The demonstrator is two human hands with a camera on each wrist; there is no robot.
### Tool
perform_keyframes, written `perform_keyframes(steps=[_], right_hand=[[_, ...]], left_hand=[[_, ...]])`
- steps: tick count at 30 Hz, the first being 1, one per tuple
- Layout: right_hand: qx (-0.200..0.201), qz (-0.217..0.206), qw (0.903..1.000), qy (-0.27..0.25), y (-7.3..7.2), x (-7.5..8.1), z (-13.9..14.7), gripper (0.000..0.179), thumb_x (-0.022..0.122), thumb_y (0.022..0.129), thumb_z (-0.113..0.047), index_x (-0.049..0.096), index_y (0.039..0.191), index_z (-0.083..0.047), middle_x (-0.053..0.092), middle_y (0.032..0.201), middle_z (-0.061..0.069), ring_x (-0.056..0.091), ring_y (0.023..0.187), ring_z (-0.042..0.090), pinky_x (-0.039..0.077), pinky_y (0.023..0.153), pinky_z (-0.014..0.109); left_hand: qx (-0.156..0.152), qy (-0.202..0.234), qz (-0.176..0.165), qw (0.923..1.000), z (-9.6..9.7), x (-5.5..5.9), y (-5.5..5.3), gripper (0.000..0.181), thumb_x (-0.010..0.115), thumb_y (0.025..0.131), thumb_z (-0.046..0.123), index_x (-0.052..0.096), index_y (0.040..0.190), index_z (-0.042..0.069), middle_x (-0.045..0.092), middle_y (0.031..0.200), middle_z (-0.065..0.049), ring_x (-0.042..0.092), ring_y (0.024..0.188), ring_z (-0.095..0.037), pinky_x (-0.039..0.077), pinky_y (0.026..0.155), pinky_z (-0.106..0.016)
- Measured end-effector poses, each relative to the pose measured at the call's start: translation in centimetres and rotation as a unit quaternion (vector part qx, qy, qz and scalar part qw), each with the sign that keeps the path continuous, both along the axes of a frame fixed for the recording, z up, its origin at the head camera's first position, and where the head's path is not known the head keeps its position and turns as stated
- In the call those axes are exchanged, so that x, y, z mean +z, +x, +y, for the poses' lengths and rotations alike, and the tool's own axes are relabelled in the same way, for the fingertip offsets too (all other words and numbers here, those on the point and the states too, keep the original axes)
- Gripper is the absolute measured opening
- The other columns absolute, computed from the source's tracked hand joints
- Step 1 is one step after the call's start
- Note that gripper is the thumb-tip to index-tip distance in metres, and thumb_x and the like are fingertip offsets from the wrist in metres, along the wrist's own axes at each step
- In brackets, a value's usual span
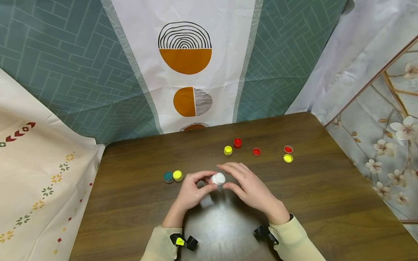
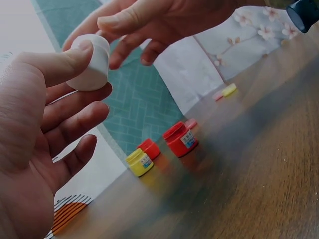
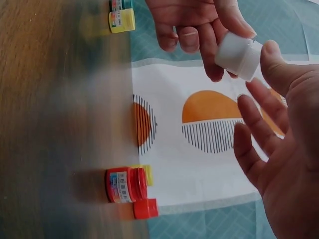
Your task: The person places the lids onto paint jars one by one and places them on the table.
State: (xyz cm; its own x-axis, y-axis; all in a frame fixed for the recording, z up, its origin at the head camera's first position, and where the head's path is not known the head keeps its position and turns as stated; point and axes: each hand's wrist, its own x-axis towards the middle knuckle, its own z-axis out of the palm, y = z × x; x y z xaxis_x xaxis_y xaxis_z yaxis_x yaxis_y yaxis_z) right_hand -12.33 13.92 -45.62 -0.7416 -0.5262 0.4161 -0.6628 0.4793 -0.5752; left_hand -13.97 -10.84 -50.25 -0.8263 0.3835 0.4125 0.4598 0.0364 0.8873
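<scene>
My left hand holds a small white jar with a white lid between thumb and fingers, above the table. In the left wrist view, the thumb presses on the side of the white jar. The jar lies tilted, its lid toward the right hand in the right wrist view. My right hand is beside the lid, thumb and fingers spread apart around it and holding nothing. The right thumb is right at the lid's edge.
Left of the hands stand a teal jar and a yellow-topped jar. Behind them on the wooden table are an uncovered yellow jar and a red jar. Red lids and a yellow lid lie right.
</scene>
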Motion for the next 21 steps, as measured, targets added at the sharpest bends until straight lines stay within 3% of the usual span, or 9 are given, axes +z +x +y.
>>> perform_keyframes(steps=[5, 11, 15, 21], right_hand=[[0.027, 0.051, 0.9983, 0.005, -0.3, -0.2, -0.2, 0.050, 0.078, 0.098, -0.016, 0.064, 0.146, -0.018, 0.061, 0.146, -0.001, 0.056, 0.133, 0.022, 0.049, 0.108, 0.043], [0.026, 0.072, 0.9971, 0.002, -0.4, -0.2, -0.2, 0.043, 0.079, 0.098, -0.015, 0.069, 0.139, -0.018, 0.064, 0.140, -0.002, 0.059, 0.128, 0.024, 0.050, 0.105, 0.041], [0.003, 0.075, 0.9972, 0.002, -0.2, -0.2, -0.3, 0.039, 0.081, 0.097, -0.023, 0.072, 0.135, -0.018, 0.067, 0.133, -0.004, 0.060, 0.124, 0.022, 0.052, 0.101, 0.041], [-0.064, 0.062, 0.9960, 0.003, 0.1, -0.3, -1.2, 0.031, 0.078, 0.098, -0.042, 0.072, 0.118, -0.020, 0.069, 0.112, -0.011, 0.058, 0.109, 0.014, 0.052, 0.087, 0.037]], left_hand=[[-0.010, 0.005, 0.017, 0.9998, -0.2, -0.1, -0.1, 0.029, 0.081, 0.090, -0.007, 0.077, 0.119, -0.003, 0.075, 0.090, -0.011, 0.067, 0.082, -0.014, 0.057, 0.069, -0.039], [-0.023, 0.009, 0.020, 0.9995, -0.2, -0.2, -0.1, 0.028, 0.079, 0.091, -0.008, 0.076, 0.119, -0.006, 0.077, 0.093, -0.013, 0.069, 0.083, -0.015, 0.057, 0.068, -0.039], [-0.022, 0.005, 0.015, 0.9996, -0.2, -0.2, -0.2, 0.029, 0.081, 0.090, -0.007, 0.078, 0.119, -0.002, 0.077, 0.093, -0.011, 0.069, 0.082, -0.015, 0.058, 0.069, -0.040], [-0.011, 0.002, 0.022, 0.9997, -0.1, -0.1, -0.2, 0.030, 0.086, 0.088, -0.003, 0.080, 0.118, 0.001, 0.079, 0.093, -0.006, 0.070, 0.078, -0.014, 0.058, 0.070, -0.034]])
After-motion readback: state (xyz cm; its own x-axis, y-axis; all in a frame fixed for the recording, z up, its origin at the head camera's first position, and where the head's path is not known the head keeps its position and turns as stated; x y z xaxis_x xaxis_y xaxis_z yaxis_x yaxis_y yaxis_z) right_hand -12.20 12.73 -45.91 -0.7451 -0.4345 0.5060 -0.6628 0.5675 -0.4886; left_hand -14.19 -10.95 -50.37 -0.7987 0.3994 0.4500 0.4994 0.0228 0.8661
